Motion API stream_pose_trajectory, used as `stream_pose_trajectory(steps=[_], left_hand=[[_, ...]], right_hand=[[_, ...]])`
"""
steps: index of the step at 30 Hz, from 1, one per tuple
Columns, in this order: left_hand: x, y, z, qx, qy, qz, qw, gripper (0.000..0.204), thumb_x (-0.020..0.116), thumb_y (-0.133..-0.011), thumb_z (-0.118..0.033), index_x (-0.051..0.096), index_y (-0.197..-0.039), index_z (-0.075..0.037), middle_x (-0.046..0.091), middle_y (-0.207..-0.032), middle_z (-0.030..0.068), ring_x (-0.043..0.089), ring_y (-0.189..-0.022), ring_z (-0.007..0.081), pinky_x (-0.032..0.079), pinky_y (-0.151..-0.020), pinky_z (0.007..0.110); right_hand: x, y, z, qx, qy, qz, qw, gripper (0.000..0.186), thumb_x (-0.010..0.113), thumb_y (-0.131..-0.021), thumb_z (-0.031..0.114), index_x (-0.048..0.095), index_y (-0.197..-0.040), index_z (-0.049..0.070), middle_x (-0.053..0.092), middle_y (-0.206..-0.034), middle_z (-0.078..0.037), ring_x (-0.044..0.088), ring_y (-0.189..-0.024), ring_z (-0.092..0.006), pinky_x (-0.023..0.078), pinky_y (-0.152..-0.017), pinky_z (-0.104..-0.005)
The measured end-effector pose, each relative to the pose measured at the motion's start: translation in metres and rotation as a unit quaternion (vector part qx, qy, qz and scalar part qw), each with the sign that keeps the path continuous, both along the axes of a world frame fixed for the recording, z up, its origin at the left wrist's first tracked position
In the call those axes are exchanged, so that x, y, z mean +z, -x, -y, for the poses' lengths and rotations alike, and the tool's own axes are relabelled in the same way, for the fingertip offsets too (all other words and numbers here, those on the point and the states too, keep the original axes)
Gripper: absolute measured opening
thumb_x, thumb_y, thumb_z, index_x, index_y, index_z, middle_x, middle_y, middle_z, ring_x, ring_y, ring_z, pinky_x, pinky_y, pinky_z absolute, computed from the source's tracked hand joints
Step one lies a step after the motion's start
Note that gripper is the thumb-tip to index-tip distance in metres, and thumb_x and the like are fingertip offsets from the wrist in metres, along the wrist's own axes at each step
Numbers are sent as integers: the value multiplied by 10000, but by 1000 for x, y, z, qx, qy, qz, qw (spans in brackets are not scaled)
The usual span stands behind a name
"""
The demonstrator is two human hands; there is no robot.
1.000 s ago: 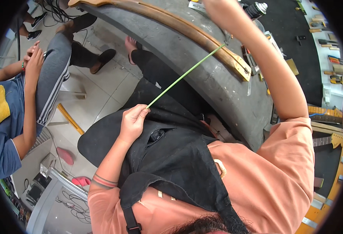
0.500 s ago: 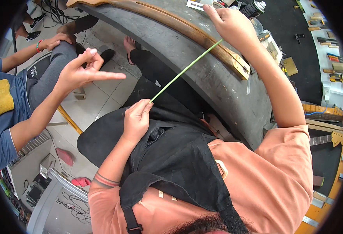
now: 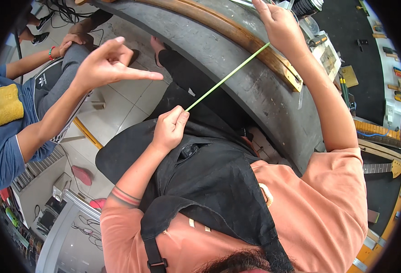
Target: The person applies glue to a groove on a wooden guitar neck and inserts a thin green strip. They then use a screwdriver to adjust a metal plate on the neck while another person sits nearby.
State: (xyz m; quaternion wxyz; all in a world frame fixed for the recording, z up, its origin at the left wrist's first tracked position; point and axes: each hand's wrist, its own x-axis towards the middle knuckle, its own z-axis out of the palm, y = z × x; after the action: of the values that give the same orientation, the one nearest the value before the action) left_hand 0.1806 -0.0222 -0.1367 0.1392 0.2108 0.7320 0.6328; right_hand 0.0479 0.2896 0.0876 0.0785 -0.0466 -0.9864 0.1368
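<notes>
A thin, straight light-green stick (image 3: 227,77) slants up to the right between my hands. My left hand (image 3: 169,129), closed in front of the black apron, grips its lower end. Toward the bench, my right hand (image 3: 283,29) is closed around the upper end, which disappears into the fingers. Beneath that end lies a brown wooden guitar neck (image 3: 237,34) with a lengthwise slot and a squared heel; the stick crosses above it. I cannot tell whether the two touch.
The neck rests on a dark grey bench (image 3: 273,107). A co-worker's hand (image 3: 102,68) reaches in from the left with two fingers extended. Beyond my right hand are a black can (image 3: 306,8) and green-handled pliers (image 3: 344,91). Pink slippers (image 3: 82,175) lie on the tiled floor.
The co-worker's extended hand has come further right, closer to the stick. The view has shifted slightly. Both my hands keep hold of the green stick.
</notes>
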Motion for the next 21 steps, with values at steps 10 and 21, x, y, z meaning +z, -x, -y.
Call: stream_pose_trajectory(steps=[10,21], left_hand=[[-9,12,0,-53,-28,4,998,397,605,-1128,-196,476,-815,12,447,-684,141,442,-591,272,397,-592,401],[-12,7,-7,-58,-48,15,997,411,597,-1135,-211,475,-816,16,431,-688,136,433,-605,252,390,-597,394]], right_hand=[[1,-9,8,-6,19,-27,999,557,467,-1158,419,689,-998,-66,682,-870,-329,646,-838,-517,508,-794,-541],[13,1,3,21,-3,-13,1000,585,470,-1154,432,717,-997,-74,713,-962,-346,674,-938,-543,517,-849,-557]])
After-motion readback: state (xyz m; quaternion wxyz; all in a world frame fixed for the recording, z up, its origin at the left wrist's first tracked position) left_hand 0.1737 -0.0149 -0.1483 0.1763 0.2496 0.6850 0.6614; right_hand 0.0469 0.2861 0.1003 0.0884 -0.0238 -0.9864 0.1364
